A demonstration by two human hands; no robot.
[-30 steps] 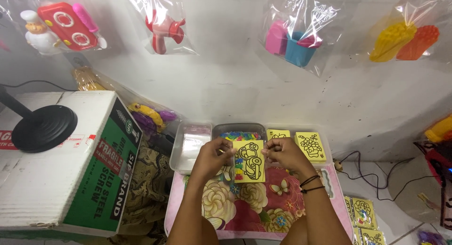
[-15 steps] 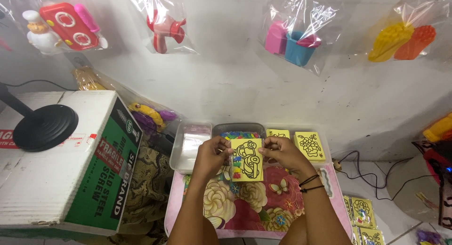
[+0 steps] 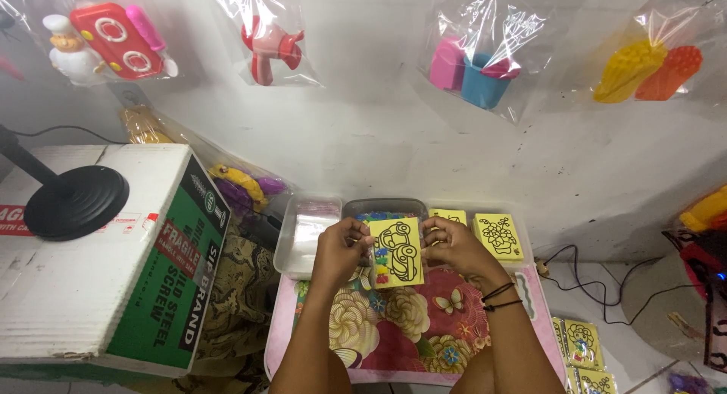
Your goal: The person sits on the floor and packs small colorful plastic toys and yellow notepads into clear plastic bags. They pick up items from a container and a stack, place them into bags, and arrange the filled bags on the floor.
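left hand (image 3: 338,250), right hand (image 3: 453,248) pinch yellow car card (image 3: 397,252) edges; above floral tray (image 3: 424,333)

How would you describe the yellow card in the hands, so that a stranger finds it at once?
Start at the flowered mat below the white wall. Above it, the left hand and right hand hold one yellow card upright between them. It shows a black car outline, while the neighbouring card lies flat and shows flowers.

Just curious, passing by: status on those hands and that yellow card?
Left hand and right hand both gripping yellow car card, held above flowered tray. Nothing in the way.
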